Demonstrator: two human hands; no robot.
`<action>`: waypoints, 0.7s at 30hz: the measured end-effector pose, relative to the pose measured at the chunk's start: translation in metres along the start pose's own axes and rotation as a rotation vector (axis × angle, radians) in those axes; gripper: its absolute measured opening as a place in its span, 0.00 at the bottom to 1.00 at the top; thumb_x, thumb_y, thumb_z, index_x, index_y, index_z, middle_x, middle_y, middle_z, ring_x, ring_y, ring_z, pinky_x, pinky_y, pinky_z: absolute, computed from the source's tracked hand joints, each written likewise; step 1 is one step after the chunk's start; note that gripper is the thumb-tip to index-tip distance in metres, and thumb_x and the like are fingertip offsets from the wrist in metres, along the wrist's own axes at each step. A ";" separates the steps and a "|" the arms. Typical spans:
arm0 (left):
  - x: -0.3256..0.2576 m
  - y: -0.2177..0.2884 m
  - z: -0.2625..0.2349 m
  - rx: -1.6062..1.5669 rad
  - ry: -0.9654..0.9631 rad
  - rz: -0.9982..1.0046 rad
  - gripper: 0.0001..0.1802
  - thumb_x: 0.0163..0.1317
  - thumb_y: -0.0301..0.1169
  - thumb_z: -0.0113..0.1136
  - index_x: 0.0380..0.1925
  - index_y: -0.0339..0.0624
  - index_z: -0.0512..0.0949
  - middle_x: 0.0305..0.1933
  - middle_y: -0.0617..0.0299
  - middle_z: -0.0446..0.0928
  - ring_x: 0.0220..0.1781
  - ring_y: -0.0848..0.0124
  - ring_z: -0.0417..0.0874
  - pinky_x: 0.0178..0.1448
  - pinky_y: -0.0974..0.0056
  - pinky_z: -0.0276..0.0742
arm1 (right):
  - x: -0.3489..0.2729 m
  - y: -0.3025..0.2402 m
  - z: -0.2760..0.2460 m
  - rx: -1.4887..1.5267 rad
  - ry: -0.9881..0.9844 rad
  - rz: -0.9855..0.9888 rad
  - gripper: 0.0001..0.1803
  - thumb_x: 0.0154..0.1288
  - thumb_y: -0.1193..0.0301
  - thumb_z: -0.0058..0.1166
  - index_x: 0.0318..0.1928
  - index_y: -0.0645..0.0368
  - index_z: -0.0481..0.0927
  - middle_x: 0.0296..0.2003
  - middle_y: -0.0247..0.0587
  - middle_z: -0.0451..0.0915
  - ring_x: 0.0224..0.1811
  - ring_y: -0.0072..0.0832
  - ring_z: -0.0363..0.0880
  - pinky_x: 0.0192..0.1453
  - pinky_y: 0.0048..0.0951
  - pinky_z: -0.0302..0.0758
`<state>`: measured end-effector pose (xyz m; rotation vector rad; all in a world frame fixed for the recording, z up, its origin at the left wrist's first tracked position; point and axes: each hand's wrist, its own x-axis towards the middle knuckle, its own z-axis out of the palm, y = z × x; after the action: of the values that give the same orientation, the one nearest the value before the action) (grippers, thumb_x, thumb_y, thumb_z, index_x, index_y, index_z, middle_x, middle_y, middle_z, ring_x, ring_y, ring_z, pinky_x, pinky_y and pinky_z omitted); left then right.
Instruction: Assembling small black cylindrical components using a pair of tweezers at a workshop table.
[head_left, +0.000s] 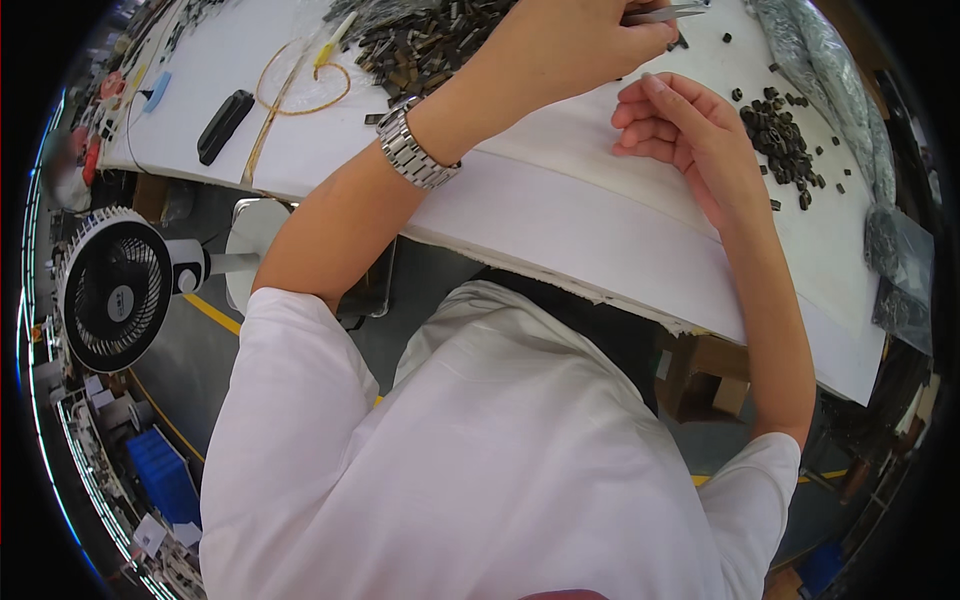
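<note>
My left hand (575,45), with a metal-band watch (412,148) on the wrist, reaches across the white table at the top of the view. Between its thumb and fingers are slim grey metal tweezers (668,13), their tips pointing right. My right hand (705,135) hovers a little lower and to the right, fingers loosely curled and apart, with nothing visible in them. Beside it lies a pile of small dark ring-like parts (778,140). Beyond my left forearm spreads a larger heap of small dark flat pieces (425,48).
On the left of the table (560,200) lie a black oblong object (226,127) and a yellow-handled tool (325,55) with a looped cord. Clear plastic bags (825,80) line the right edge. A fan (118,290) stands left of the table; a cardboard box (705,375) sits below.
</note>
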<state>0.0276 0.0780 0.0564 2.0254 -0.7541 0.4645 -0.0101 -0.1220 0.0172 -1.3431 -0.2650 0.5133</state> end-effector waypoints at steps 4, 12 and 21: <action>-0.032 0.022 -0.044 -0.123 0.017 -0.142 0.14 0.72 0.32 0.63 0.31 0.32 0.82 0.19 0.61 0.77 0.18 0.72 0.73 0.25 0.62 0.69 | 0.003 0.007 0.015 -0.270 0.048 -0.097 0.17 0.84 0.65 0.50 0.50 0.67 0.85 0.39 0.41 0.87 0.37 0.22 0.86 0.49 0.27 0.86; -0.264 0.054 -0.117 -0.715 0.158 -0.818 0.14 0.81 0.35 0.56 0.43 0.36 0.83 0.24 0.69 0.74 0.18 0.87 0.61 0.21 0.76 0.52 | 0.001 0.019 0.026 -0.505 0.161 -0.186 0.12 0.82 0.70 0.54 0.54 0.64 0.86 0.38 0.34 0.87 0.30 0.12 0.74 0.40 0.19 0.78; -0.598 -0.105 0.021 -0.225 0.089 -1.418 0.12 0.69 0.35 0.66 0.35 0.36 0.86 0.27 0.59 0.82 0.22 0.70 0.80 0.28 0.64 0.73 | -0.014 0.027 0.110 -1.215 -0.036 -0.532 0.17 0.69 0.78 0.61 0.57 0.62 0.85 0.59 0.44 0.85 0.62 0.37 0.82 0.68 0.36 0.76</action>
<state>-0.3461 0.3009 -0.3677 1.7939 0.7111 -0.3500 -0.0789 -0.0306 0.0170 -2.3115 -1.0410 -0.1524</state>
